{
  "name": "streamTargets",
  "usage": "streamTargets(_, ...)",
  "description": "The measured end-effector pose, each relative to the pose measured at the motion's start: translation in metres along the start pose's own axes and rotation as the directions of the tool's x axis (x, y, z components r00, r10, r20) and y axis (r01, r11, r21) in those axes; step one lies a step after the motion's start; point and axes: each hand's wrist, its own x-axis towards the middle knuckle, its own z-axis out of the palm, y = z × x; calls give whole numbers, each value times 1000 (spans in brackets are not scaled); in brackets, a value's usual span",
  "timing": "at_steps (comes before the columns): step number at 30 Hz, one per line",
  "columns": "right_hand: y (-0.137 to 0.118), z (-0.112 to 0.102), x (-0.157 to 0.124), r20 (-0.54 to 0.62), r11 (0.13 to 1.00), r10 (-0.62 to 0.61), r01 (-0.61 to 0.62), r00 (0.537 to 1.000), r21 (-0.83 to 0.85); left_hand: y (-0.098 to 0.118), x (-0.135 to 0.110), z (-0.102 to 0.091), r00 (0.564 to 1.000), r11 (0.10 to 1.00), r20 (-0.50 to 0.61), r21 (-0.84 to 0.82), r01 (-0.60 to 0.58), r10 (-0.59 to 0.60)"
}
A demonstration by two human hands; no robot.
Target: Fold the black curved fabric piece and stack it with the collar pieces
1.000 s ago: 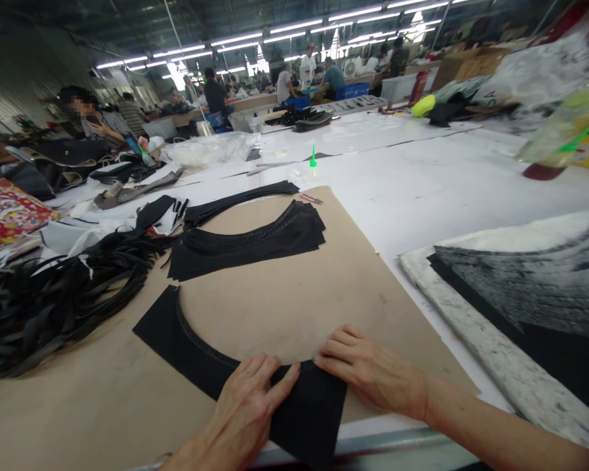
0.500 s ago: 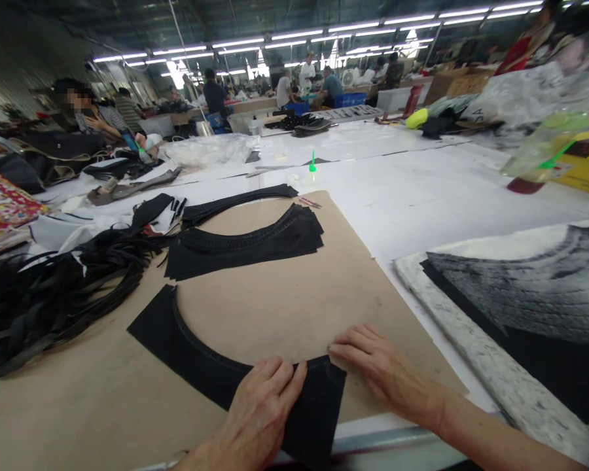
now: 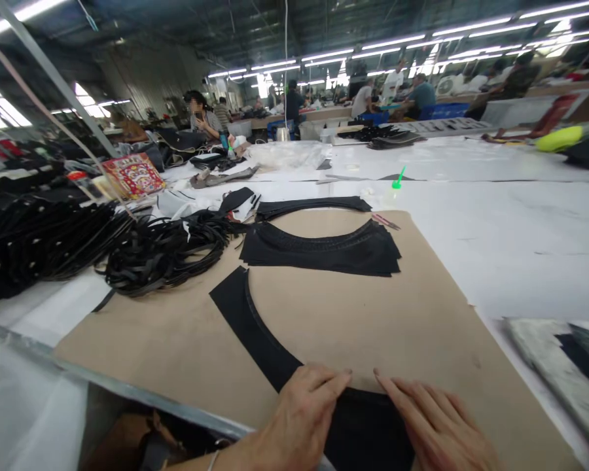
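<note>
A curved black fabric piece [image 3: 248, 320] lies on a brown cardboard sheet [image 3: 353, 314] in front of me. My left hand [image 3: 304, 418] rests flat on its near end, fingers stretched toward the inner edge. My right hand [image 3: 439, 425] lies flat beside it on the same end, fingers together and pointing left. Neither hand holds anything. A stack of similar black curved pieces [image 3: 324, 248] sits farther back on the cardboard.
A heap of black straps [image 3: 161, 252] lies at the left on the white table [image 3: 520, 222]. A green-tipped bottle [image 3: 396, 183] stands behind the cardboard. A speckled pad [image 3: 559, 373] is at the right. Other people work at far tables.
The view has swung left, so the cardboard and fabric sit further right in frame. Both hands stay on the fabric's near end, now closer together.
</note>
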Motion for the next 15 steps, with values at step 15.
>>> streamTargets(15,-31,16,42,66,999,-51,52,997,-14,-38,-31,-29,997,991,-72,131,27,-18)
